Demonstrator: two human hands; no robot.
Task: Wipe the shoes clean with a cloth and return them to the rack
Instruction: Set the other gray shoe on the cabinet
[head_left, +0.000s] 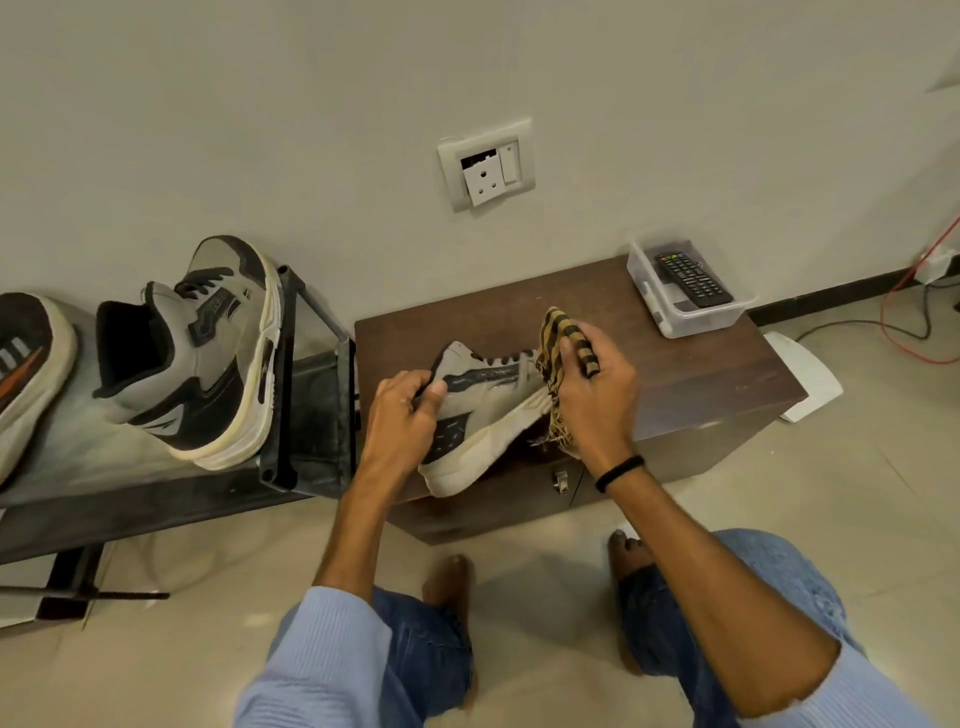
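The grey shoe (483, 410) lies tilted over the brown cabinet (691, 379), its mate (208, 348) on the rack (306, 415). I should brace the heel firmly and drag the checked cloth (561, 353) along the toe. My left hand (405, 410) pinches the collar; my right hand (597, 389), curled, grips the cloth.

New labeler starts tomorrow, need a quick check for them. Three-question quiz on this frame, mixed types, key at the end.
1. How many shoes show on the rack?
2. The left hand holds the grey shoe where? A) on the rack B) over the wooden cabinet C) neither
3. True or false: the right hand grips the striped cloth.
Key: 1 two; 2 B; 3 true.
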